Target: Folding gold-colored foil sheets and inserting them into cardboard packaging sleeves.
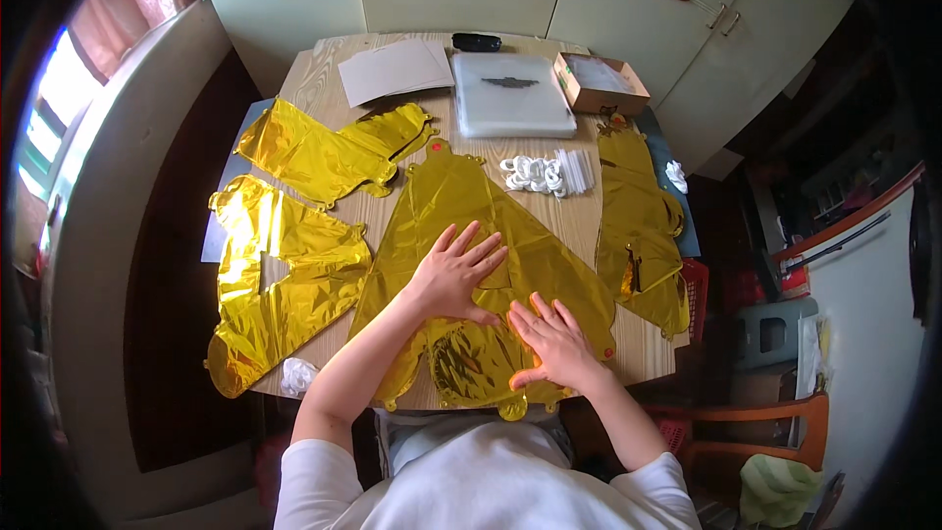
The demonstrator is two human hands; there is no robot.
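Note:
A large flat gold foil balloon (446, 198), roughly triangular and uninflated, lies in front of me with a small red spot at its top tab. My left hand (453, 273) rests on its middle, palm down, fingers spread. Lower and to the right, my right hand (557, 345) also lies on the foil, fingers stretched and thumb apart. Below my hands the foil is crumpled near the table's front edge. On the left are a shiny gold foil balloon (319, 275) and another gold foil piece (304, 152) above it. More gold foil (626, 206) lies along the right side.
The wooden table (324, 74) bears grey-white sheets (397, 71), a stack of clear plastic bags (505, 113), a black case (477, 42) and an open cardboard box (601, 88). White cord bundles (535, 175) lie beyond the foil. An orange-brown chair (810, 432) stands at right.

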